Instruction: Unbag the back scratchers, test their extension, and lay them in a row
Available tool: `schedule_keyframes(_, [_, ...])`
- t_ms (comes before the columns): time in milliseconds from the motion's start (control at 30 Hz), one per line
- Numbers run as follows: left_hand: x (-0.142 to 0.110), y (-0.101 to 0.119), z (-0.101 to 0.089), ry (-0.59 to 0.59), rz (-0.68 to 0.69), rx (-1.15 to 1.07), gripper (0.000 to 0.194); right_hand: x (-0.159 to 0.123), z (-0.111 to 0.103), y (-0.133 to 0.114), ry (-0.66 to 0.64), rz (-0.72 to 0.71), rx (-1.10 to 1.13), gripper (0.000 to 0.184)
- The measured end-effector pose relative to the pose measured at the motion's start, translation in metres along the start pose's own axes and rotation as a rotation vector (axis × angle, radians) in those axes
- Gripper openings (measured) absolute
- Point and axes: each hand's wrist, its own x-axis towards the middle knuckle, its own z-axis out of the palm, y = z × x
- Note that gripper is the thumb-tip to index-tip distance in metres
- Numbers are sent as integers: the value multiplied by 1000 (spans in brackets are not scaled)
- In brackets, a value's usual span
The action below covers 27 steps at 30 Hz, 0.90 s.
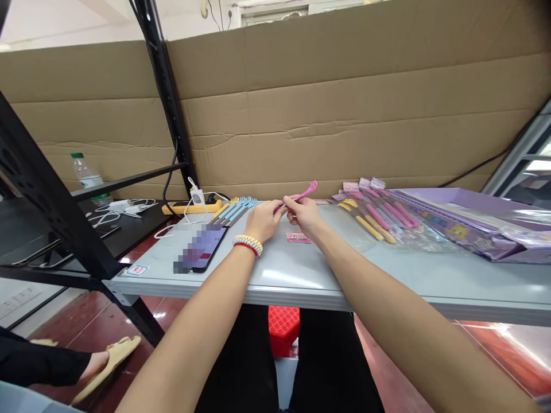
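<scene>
My left hand [264,221] and my right hand [303,213] meet over the middle of the table, fingers closed around a pink back scratcher [307,191]. Its small claw-shaped head points up to the right; my fingers hide much of its handle. A pink printed card [298,237] lies flat just below my hands. Left of them, several blue and yellow back scratchers [236,211] lie side by side. Over to the right is a pile of bagged back scratchers [379,215] in pink, yellow and blue, with cards at their tops.
A phone [209,249] lies at the table's left. Behind it are a yellow power strip [193,207] and a white charger [197,197]. A purple box [477,226] occupies the right side. Cardboard [344,103] walls the back; a black shelf post [170,97] rises left.
</scene>
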Motion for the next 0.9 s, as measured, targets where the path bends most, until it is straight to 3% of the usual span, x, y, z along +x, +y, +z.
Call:
schedule_keyframes(333, [2, 4, 12, -69, -42, -89, 28, 3, 3, 0, 174, -24, 130, 40])
schedule_keyframes(500, [3, 17, 15, -107, -118, -252, 23, 1, 7, -6, 164, 73, 275, 36])
schedule_keyframes(633, [3, 20, 15, -139, -156, -359, 30, 0, 8, -5, 171, 101, 172, 32])
schedule_keyframes(767, [1, 17, 16, -74, -196, -376, 25, -1, 9, -5, 124, 142, 119, 40])
schedule_keyframes(900, [1, 16, 18, -151, -189, -313, 26, -2, 10, -6, 110, 144, 243, 45])
